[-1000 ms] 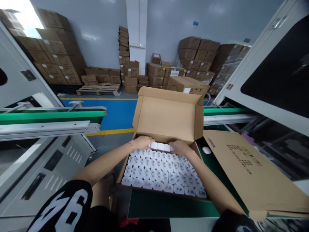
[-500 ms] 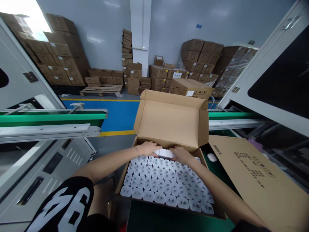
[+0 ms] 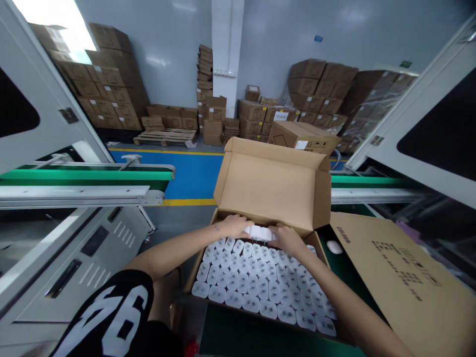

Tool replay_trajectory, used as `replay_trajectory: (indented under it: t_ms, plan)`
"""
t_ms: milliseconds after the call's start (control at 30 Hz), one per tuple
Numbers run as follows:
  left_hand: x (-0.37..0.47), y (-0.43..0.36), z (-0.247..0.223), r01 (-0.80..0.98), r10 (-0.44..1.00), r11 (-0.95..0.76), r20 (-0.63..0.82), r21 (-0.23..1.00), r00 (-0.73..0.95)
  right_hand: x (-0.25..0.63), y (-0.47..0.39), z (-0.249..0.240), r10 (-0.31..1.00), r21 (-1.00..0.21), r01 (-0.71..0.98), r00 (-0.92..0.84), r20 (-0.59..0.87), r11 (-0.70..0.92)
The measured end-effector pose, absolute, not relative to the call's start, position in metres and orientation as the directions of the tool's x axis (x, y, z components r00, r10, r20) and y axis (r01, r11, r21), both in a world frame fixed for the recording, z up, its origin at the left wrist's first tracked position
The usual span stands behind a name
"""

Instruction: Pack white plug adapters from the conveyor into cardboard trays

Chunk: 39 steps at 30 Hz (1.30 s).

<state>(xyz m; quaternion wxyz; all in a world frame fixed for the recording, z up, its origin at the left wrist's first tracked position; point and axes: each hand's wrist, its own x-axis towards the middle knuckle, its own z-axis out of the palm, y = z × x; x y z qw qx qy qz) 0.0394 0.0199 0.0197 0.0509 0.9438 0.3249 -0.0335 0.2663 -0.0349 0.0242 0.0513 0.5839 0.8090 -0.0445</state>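
An open cardboard box (image 3: 275, 188) holds rows of white rounded blocks (image 3: 251, 280), each with small dark marks on top. Near the back of the box, my left hand (image 3: 235, 226) and my right hand (image 3: 288, 239) squeeze a short row of white blocks (image 3: 261, 233) between them, one hand at each end. This row sits slightly above the packed ones, and its underside is hard to make out. The fingertips of both hands are partly hidden behind the blocks.
A printed cardboard sheet (image 3: 394, 263) lies on the right beside a white rounded object (image 3: 334, 247). Green conveyor belts (image 3: 85, 175) run at left and right. Stacked cartons (image 3: 111, 82) and a wooden pallet (image 3: 165, 136) stand beyond the blue floor strip.
The view has shifted, so the scene sits further right. The row of white blocks between my hands appears slightly raised and tilted compared with before.
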Motion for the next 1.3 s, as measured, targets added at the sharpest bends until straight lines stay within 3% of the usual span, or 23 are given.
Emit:
replay_trajectory:
  t_ms: [233, 433, 633, 800, 1067, 1300]
  plan:
    - [-0.004, -0.002, 0.084, 0.657, 0.653, -0.754, 0.099, -0.016, 0.751, 0.231, -0.046, 0.098, 0.952, 0.128, 0.943, -0.302, -0.054, 0.307]
    - [-0.157, -0.013, 0.134, 0.801, 0.777, -0.591, 0.2, -0.096, 0.597, 0.085, -0.01, 0.154, 0.857, 0.186, 0.85, -0.511, 0.062, 0.493]
    - [-0.369, 0.021, 0.133, 0.916, 0.906, -0.352, 0.178, -0.192, 0.385, -0.136, 0.066, 0.147, 0.764, 0.021, 0.774, -0.629, 0.141, 0.633]
    - [-0.478, 0.055, 0.108, 0.944, 0.954, -0.238, 0.128, -0.229, 0.272, -0.256, 0.102, 0.114, 0.755, 0.003, 0.761, -0.643, 0.128, 0.648]
    - [-0.518, 0.065, 0.049, 0.973, 0.917, -0.23, 0.342, 0.031, 0.206, -0.277, 0.109, 0.068, 0.742, -0.051, 0.77, -0.591, 0.317, 0.636]
    - [-0.527, 0.049, 0.032, 0.971, 0.764, 0.017, 0.624, 0.24, -0.167, -0.293, 0.111, 0.063, 0.767, -0.029, 0.802, -0.56, 0.314, 0.597]
